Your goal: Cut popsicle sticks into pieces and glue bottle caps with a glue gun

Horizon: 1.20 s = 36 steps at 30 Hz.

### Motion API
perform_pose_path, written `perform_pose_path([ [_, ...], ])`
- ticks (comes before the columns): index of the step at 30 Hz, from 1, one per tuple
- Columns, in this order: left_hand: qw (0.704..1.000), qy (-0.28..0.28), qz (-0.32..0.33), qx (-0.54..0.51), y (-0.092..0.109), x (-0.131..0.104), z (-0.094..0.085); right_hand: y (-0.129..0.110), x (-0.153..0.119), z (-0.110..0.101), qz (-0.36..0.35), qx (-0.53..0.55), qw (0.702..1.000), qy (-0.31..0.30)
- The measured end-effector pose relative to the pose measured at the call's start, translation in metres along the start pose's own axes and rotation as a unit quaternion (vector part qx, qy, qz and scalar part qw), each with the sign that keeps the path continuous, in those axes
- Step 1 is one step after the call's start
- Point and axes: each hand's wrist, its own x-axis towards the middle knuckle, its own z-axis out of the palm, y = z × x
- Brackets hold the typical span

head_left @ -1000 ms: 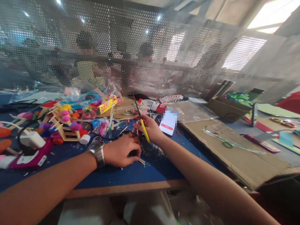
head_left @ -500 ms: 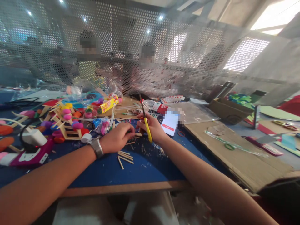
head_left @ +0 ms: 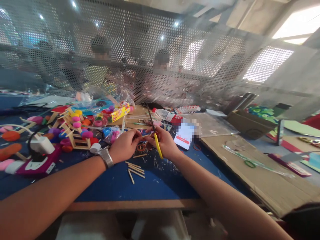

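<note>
My right hand (head_left: 165, 141) is closed around yellow-handled scissors (head_left: 158, 145), their dark blades pointing up and away. Close beside it, my left hand (head_left: 125, 145), with a metal watch on the wrist, pinches a thin wooden stick (head_left: 144, 136) whose far end reaches my right fingers. Below the hands, several short wooden sticks (head_left: 136, 169) lie on the blue table top (head_left: 110, 186) among small pale scraps. A rubber band (head_left: 141, 147) shows under the fingertips.
On the left are stick models with coloured foam pieces (head_left: 81, 135) and a purple power strip (head_left: 41, 163) with a white plug. A phone (head_left: 183, 135) and a red-labelled bottle (head_left: 172, 117) lie beyond my right hand. Cardboard (head_left: 240, 166) covers the right side. A perforated screen stands behind.
The view has shifted slightly, so things appear lower and to the right. My hands have come closer together, and the stick and rubber band between them show more clearly.
</note>
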Motion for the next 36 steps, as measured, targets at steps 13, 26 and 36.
perform_pose_path([
  [13, 0.999, -0.042, 0.016, 0.006, 0.003, -0.002, -0.002, -0.002, 0.002, -0.004, -0.034, -0.004, 0.998, 0.049],
  [26, 0.984, -0.049, 0.169, 0.03, -0.007, 0.002, -0.012, -0.002, 0.001, -0.004, 0.037, 0.037, 0.998, -0.033],
  [36, 0.98, -0.032, 0.189, 0.053, -0.007, 0.001, -0.01, -0.005, -0.001, -0.001, 0.035, 0.068, 0.996, -0.04],
])
